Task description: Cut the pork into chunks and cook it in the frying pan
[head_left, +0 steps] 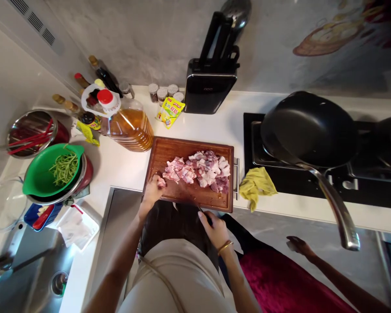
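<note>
A wooden cutting board [165, 152] lies on the white tabletop [124, 167], its near edge at the front of the counter, and a heap of raw, pink meat [200, 169] cut into chunks sits across its middle and right part. The left hand [154, 190] rests on the board's near left corner, fingers bent and pressed together on the leftmost chunk of the heap. The right hand [216, 229], with a gold bangle at the wrist, is closed around the dark handle of a knife [202, 213] just off the board's near edge; the blade is seen edge-on and is hard to make out. Just beside the board on the right lies a crumpled yellow cloth [256, 185], touching the edge of a black stove [296, 184] that carries a large dark pan [309, 126], its metal handle reaching toward the camera. Behind the board stand a big bottle of oil [130, 124] with a red cap, a yellow packet [170, 111], some small jars [166, 91] and a black knife block [211, 89] against the wall. Well to the left, a green bowl [35, 182] holds green beans [64, 167], and behind it a steel bowl [31, 130] holds red chopsticks. A second person in a red garment [280, 282] stands at the right, one hand [297, 244] low in front of the stove.
</note>
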Available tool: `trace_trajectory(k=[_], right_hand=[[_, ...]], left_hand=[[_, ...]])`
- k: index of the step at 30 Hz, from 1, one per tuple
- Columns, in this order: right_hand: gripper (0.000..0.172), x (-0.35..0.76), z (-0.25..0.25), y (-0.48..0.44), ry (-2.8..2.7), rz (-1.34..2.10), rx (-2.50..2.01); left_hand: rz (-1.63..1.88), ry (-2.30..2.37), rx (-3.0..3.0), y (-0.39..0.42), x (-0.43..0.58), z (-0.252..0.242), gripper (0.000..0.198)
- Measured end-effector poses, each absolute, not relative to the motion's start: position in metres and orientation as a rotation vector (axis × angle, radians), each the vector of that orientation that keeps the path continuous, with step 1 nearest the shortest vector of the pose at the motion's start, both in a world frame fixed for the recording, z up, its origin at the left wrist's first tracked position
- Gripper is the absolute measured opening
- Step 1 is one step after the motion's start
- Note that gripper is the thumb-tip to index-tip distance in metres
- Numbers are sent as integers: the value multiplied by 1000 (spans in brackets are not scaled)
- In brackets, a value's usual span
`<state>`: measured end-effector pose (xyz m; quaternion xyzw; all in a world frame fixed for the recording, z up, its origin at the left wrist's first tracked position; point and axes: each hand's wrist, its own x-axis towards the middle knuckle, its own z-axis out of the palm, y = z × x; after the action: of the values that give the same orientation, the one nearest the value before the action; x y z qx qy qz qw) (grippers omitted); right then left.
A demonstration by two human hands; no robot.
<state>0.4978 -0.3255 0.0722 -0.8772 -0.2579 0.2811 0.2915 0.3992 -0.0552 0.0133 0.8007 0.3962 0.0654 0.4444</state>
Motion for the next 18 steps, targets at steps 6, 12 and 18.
trace_trajectory(k=[6,12,18], right_hand=[[47,504,72,-332,-619,659,-2369],[49,505,76,-336,-520,650,-2395],[50,501,81,-335,-474,703,-2330]], left_hand=[[334,764,1684,-48,414,24,32],[382,697,1907,-48,453,44,26],[328,767,2223,-58,431,45,15]])
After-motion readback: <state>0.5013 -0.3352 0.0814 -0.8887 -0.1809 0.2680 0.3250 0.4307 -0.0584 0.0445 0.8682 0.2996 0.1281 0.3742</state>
